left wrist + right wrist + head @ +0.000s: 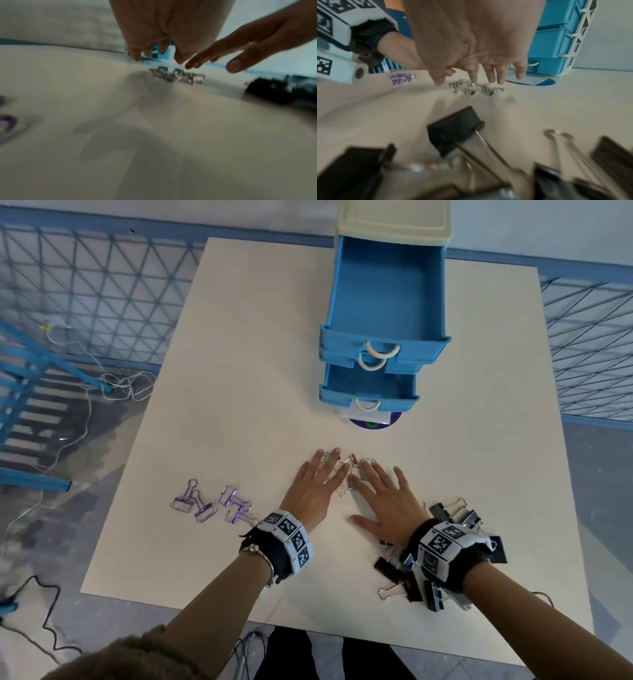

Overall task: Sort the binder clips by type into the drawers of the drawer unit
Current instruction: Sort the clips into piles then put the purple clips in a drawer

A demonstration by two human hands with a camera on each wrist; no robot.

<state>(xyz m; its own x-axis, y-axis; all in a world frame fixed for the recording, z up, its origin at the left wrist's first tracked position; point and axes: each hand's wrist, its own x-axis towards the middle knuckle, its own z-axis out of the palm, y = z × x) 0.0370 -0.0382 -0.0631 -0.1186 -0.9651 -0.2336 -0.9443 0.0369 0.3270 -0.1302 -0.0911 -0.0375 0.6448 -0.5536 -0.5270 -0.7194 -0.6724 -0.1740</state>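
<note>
The black binder clips (428, 570) lie in a heap at the near right edge of the table (239, 371), under the right wrist. The right wrist view shows them close up, big and blurry, with shiny wire handles.

The drawer unit (383, 313) stands at the far edge of the table. It is blue with a cream top. Two drawers are pulled out, the top one (387, 285) and the bottom one (370, 386). I see nothing inside them. Only the right wrist view shows its white crossed side.

The left hand (313, 486) and right hand (383, 501) are flat and spread wide, holding nothing, over the small silver clips (352, 470) in the middle of the table.

About five purple clips (209, 505) lie near the left edge.
</note>
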